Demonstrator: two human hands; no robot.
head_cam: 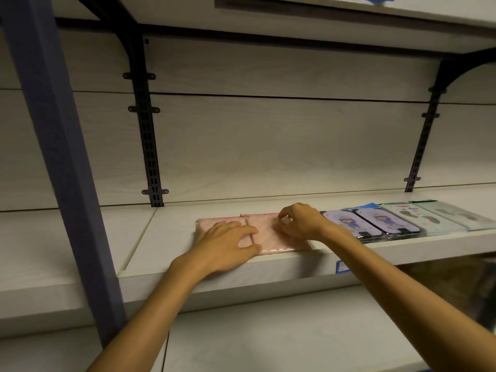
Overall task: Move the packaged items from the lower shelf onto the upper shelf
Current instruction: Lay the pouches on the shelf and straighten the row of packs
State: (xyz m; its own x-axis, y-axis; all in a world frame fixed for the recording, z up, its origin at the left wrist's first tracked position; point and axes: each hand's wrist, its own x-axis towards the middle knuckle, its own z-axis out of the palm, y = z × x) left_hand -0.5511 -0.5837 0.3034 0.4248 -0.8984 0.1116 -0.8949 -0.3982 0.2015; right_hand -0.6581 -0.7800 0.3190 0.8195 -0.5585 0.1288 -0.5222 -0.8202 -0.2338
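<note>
Two flat pink packages lie side by side on the pale shelf [171, 237] in front of me. My left hand [228, 244] rests flat on the left pink package [206, 224], fingers spread across the seam between the two. My right hand [300, 221] is arched over the right pink package [271, 237], fingertips touching its far edge. To the right lie two packages with a cartoon figure [346, 222] and two clear packages with dark insole shapes [418, 216].
A blue upright post [61, 157] stands at the left. Black slotted brackets [149, 130] run up the back panel. Another shelf [375, 22] hangs overhead, and a lower shelf [268, 331] lies beneath my forearms. A blue label [342, 265] sticks on the shelf's front edge.
</note>
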